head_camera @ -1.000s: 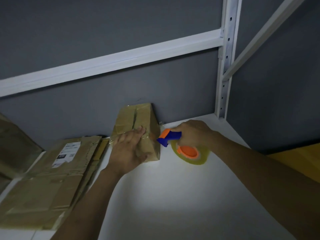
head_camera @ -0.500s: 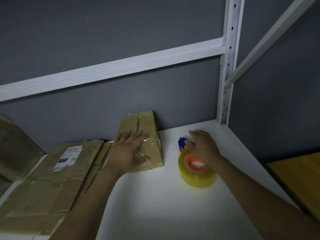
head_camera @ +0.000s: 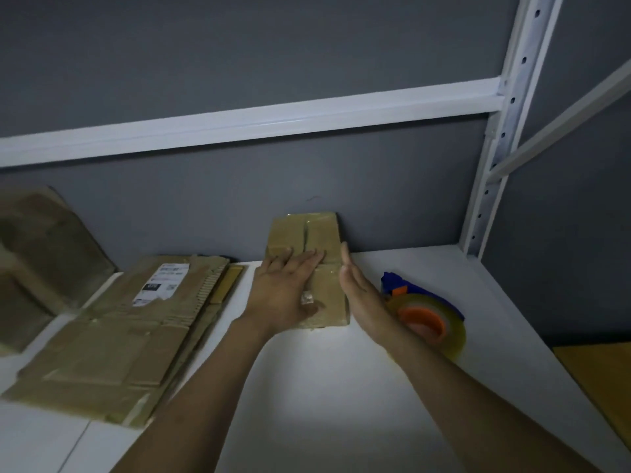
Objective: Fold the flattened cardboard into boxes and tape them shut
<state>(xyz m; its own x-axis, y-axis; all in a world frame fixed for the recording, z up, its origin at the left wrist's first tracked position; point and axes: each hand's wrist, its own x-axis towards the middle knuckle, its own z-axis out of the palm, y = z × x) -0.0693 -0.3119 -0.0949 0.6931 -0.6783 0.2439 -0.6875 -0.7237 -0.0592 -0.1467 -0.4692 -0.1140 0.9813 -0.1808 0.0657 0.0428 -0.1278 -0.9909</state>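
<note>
The taped box is tan-brown cardboard under glossy clear tape that catches pale glints. The flattened cardboard stack is the same dull tan, with a ribbed corrugated pattern along one edge and a white shipping label printed in black. The tape dispenser is royal blue with an orange hub. Its tape roll is translucent yellow. The shelf board is white and the wall dark grey. The crossbeam is white, as is the upright, which is dotted with a row of dark round holes. A wooden surface at the right is honey-yellow.
</note>
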